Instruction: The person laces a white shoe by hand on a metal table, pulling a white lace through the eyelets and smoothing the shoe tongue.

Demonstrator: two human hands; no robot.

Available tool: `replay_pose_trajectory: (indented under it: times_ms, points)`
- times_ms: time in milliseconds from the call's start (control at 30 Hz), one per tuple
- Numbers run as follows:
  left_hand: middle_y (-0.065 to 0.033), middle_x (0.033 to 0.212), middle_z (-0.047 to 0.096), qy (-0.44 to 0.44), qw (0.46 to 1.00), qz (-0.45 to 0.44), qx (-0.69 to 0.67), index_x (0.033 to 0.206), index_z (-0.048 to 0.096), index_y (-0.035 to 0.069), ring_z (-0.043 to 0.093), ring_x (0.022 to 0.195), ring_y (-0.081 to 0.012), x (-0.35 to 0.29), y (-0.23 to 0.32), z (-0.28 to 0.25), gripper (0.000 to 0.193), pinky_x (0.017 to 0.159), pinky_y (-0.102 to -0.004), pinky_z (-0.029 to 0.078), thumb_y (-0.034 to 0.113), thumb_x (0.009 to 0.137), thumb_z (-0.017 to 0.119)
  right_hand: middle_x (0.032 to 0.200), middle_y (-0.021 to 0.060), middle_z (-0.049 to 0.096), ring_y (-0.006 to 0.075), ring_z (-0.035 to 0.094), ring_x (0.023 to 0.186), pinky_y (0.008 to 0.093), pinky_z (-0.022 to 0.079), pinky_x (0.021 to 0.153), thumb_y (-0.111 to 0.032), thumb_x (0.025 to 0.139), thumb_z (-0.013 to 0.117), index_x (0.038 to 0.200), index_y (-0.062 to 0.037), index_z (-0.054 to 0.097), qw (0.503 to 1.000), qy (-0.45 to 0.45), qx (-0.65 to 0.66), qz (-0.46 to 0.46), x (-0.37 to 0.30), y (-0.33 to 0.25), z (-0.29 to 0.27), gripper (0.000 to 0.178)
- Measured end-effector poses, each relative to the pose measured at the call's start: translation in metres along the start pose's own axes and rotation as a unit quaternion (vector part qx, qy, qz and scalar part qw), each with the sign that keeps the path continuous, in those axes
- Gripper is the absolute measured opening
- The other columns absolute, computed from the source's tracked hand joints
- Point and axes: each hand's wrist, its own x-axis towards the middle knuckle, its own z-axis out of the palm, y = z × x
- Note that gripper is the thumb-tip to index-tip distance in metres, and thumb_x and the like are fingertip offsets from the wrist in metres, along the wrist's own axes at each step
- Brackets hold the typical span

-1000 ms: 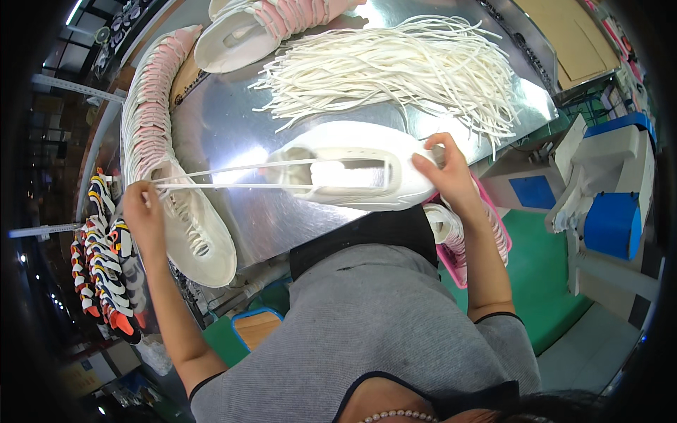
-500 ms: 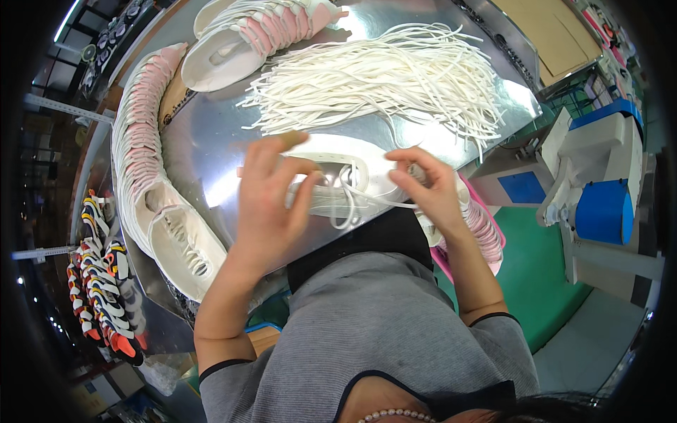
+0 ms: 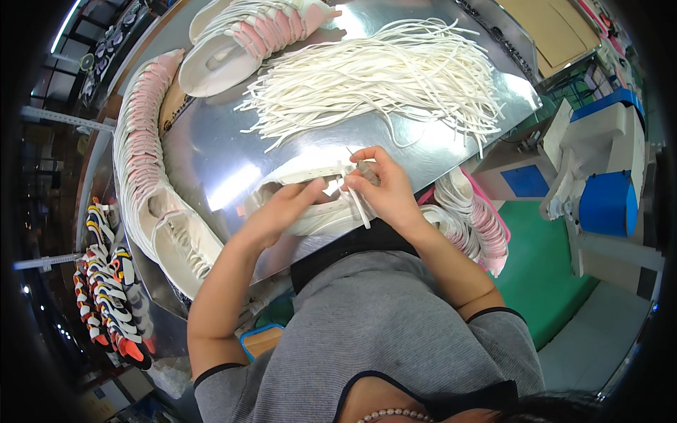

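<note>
A white shoe upper (image 3: pixel 293 169) lies on the metal table close to my body, with a white lace (image 3: pixel 360 206) at its eyelets. My left hand (image 3: pixel 282 210) is closed on the near side of the upper, its fingertips at the opening. Between the fingers of my right hand (image 3: pixel 386 189) is a small tool with a greyish handle (image 3: pixel 367 173) and a thin metal tip, like an awl or hook. That hand is also right at the lace; whether it pinches the lace is hard to see.
Beyond the upper lies a pile of loose white laces (image 3: pixel 381 77). A curved row of nested white and pink uppers (image 3: pixel 144 134) runs down the left, with another stack (image 3: pixel 261 35) at the back. More uppers sit in a pink basket (image 3: pixel 506 224) at right, near a blue-and-grey machine (image 3: pixel 605 204).
Both hands have come down onto the upper; the left was raised with fingers apart. My right hand has moved left to the lace, and the long lace loop at the opening is no longer visible.
</note>
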Motion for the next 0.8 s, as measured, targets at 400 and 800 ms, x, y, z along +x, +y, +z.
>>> replay_pose_trajectory:
  times_ms: [400, 800]
  points:
    - [-0.0060, 0.096, 0.074, 0.206, 0.960, 0.190, -0.004, 0.107, 0.072, 0.000, 0.068, 0.084, -0.0121, 0.004, -0.017, 0.045, 0.024, 0.071, -0.0264, 0.054, 0.018, 0.092, 0.072, 0.087, 0.0136, 0.073, 0.0256, 0.070, 0.078, 0.0354, 0.052, 0.073, -0.014, 0.087, 0.072, 0.115, -0.0042, 0.053, 0.965, -0.019, -0.259, -0.033, -0.003, -0.007, 0.003, 0.034]
    - [-0.0083, 0.098, 0.074, 0.228, 0.946, 0.229, 0.012, 0.110, 0.070, -0.003, 0.069, 0.087, -0.0149, 0.003, -0.021, 0.048, 0.027, 0.077, -0.0285, 0.054, 0.013, 0.089, 0.074, 0.082, 0.0164, 0.068, 0.0368, 0.067, 0.079, 0.0448, 0.050, 0.068, -0.017, 0.095, 0.062, 0.099, -0.0017, 0.055, 0.968, -0.055, -0.228, -0.091, -0.016, -0.017, -0.016, 0.018]
